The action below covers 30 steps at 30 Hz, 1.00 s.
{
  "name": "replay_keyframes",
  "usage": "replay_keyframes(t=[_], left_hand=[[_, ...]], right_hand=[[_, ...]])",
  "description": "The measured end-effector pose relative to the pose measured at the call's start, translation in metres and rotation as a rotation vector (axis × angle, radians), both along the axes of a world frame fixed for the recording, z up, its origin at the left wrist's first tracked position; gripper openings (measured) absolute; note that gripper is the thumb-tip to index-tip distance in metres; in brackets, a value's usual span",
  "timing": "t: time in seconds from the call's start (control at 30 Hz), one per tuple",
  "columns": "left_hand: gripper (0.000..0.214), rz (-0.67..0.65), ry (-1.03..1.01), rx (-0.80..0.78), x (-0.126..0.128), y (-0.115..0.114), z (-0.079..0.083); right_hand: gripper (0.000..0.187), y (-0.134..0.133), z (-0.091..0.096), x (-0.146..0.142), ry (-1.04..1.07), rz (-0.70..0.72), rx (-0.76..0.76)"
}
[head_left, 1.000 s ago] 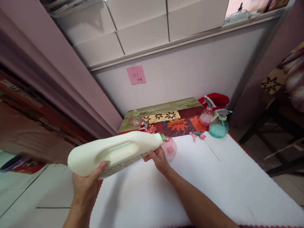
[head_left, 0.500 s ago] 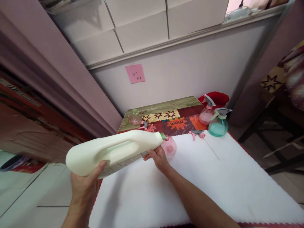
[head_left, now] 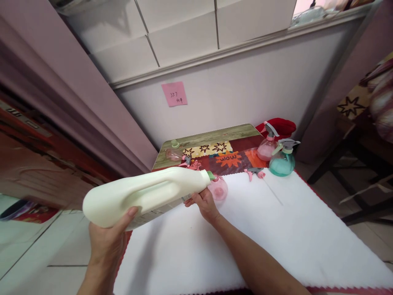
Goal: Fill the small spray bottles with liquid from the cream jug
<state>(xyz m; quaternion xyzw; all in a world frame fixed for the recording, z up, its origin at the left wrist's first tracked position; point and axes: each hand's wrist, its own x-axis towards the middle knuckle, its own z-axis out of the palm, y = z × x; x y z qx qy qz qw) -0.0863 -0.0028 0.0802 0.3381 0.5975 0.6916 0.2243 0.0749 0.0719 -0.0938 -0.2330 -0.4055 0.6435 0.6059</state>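
Note:
A large pale detergent jug (head_left: 113, 196) lies tilted almost level above the table, its green spout pointing right. My left hand (head_left: 112, 229) grips it from below near its base, thumb on the side. My right hand (head_left: 204, 203) is closed round the underside near the neck. The spout meets the mouth of a pink transparent spray bottle body (head_left: 219, 191), which stands on the white cloth without its top. Whether liquid flows is too small to tell. A pink and grey spray head (head_left: 255, 173) with a thin tube lies to the right.
A pink-filled spray bottle (head_left: 266, 148) and a green spray bottle (head_left: 281, 163) stand at the back right. Another pink bottle (head_left: 174, 154) lies at the back left near a green cap (head_left: 175, 143) and a second spray head (head_left: 186, 161). A dark stool (head_left: 334, 164) stands right of the table.
The jug's base and my left hand have shifted very slightly left. The spout stays at the pink bottle's mouth, and both hands keep their hold.

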Motion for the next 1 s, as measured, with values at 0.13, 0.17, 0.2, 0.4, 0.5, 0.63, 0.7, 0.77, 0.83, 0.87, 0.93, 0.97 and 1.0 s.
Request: replay_keyframes(t=[0.13, 0.17, 0.2, 0.4, 0.5, 0.63, 0.7, 0.77, 0.83, 0.87, 0.93, 0.97, 1.0], left_hand=[[0.072, -0.013, 0.004, -0.016, -0.0019, 0.0001, -0.0010], [0.073, -0.010, 0.003, -0.013, -0.0023, -0.0001, -0.0011], [0.074, -0.011, 0.000, -0.008, -0.0026, -0.0004, -0.0012], [0.073, -0.020, -0.005, -0.006, -0.0028, -0.0003, -0.0017], [0.074, -0.011, -0.018, 0.005, -0.0031, 0.0007, -0.0027], [0.074, -0.020, -0.018, 0.028, -0.0032, 0.0010, -0.0034], [0.074, -0.010, -0.023, 0.022, -0.0028, 0.0006, -0.0031], [0.073, 0.000, -0.026, 0.021, -0.0019, 0.0002, -0.0026], [0.072, -0.003, -0.024, 0.025, -0.0011, 0.0001, -0.0022], [0.071, -0.002, -0.021, 0.025, -0.0009, 0.0001, -0.0021], [0.071, -0.003, -0.014, 0.020, -0.0009, 0.0005, -0.0022], [0.070, -0.002, -0.011, 0.022, -0.0012, 0.0008, -0.0024], [0.070, 0.001, -0.010, 0.024, -0.0017, 0.0011, -0.0027]], right_hand=[[0.055, 0.0002, -0.0006, -0.0009, 0.007, -0.007, -0.004], [0.056, 0.0002, -0.0008, -0.0009, 0.005, -0.006, -0.004], [0.056, 0.0003, -0.0010, -0.0008, 0.001, -0.003, -0.003], [0.053, 0.0006, -0.0012, 0.0007, -0.002, 0.024, 0.005], [0.055, 0.0010, -0.0017, 0.0000, 0.008, 0.019, -0.001], [0.054, 0.0014, -0.0031, -0.0012, 0.017, 0.012, -0.006], [0.052, 0.0014, -0.0036, -0.0013, 0.009, 0.014, 0.005], [0.052, 0.0014, -0.0038, -0.0011, 0.003, 0.013, 0.010], [0.053, 0.0012, -0.0037, -0.0007, 0.003, 0.011, 0.007], [0.053, 0.0011, -0.0036, -0.0006, 0.003, 0.012, 0.005], [0.053, 0.0010, -0.0032, -0.0002, 0.004, 0.017, 0.004], [0.052, 0.0009, -0.0030, -0.0001, 0.006, 0.019, 0.004], [0.052, 0.0010, -0.0029, -0.0001, 0.008, 0.020, 0.003]])
